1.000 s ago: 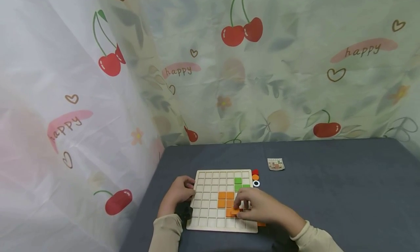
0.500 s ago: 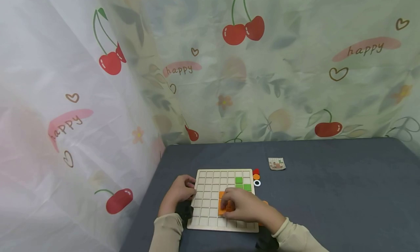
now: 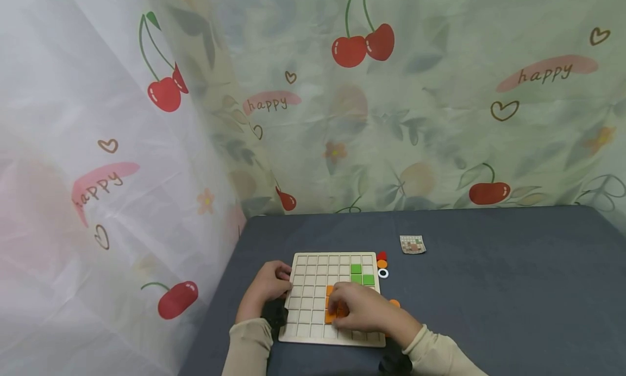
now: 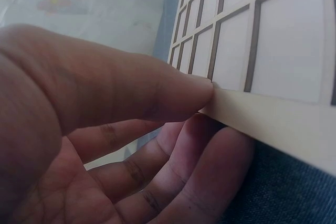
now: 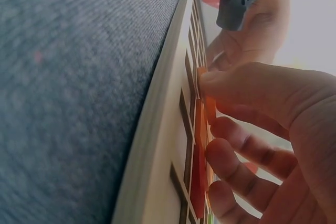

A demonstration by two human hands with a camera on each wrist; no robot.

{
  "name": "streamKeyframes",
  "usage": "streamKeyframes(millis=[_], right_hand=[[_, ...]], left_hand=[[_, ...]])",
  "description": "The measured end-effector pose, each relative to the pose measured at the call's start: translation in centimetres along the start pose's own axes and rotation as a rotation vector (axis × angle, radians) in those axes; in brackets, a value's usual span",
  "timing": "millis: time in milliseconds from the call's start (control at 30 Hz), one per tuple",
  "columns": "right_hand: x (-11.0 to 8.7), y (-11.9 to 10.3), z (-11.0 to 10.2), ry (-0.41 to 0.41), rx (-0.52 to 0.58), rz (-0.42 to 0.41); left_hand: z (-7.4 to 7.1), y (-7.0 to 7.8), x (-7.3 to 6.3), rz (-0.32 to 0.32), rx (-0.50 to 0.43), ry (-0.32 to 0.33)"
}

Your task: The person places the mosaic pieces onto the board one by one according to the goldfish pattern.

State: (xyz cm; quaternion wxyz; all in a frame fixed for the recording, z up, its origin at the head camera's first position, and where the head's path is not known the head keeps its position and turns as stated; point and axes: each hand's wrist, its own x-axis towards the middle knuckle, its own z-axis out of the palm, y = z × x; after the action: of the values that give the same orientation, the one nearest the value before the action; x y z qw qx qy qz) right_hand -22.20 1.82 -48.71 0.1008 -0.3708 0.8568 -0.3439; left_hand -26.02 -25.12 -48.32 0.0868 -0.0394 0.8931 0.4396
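A pale wooden grid board [image 3: 305, 278] lies on the dark cloth. My left hand [image 3: 266, 283] grips its left edge; in the left wrist view the thumb [image 4: 184, 95] rests on the rim, with fingers curled beneath. My right hand [image 3: 364, 308] is over the lower middle, pinching an orange tile [image 5: 210, 109] low at the grid. Other orange tiles [image 3: 330, 290] sit in cells around it, partly covered by the hand. In the right wrist view a red tile [image 5: 197, 182] shows beside the fingers. Green tiles [image 3: 356, 269] fill several cells at the upper right.
Just off the board's right edge lie a red piece [image 3: 382, 255], an orange disc [image 3: 382, 264] and a white ring [image 3: 383, 273]. Another orange piece [image 3: 394, 303] shows behind my right wrist. A small printed card [image 3: 412, 244] lies farther back. Patterned curtains [image 3: 430, 120] stand behind the table.
My right hand has moved left across the board with an orange tile, then stayed nearly still over the last half second. My left hand keeps its hold on the board's edge.
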Motion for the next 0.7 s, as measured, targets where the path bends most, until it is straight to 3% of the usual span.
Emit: streamKeyframes(millis=[700], right_hand=[[0.24, -0.36, 0.03, -0.010, -0.028, 0.017]], left_hand=[[-0.06, -0.32, 0.29, 0.000, 0.001, 0.002]])
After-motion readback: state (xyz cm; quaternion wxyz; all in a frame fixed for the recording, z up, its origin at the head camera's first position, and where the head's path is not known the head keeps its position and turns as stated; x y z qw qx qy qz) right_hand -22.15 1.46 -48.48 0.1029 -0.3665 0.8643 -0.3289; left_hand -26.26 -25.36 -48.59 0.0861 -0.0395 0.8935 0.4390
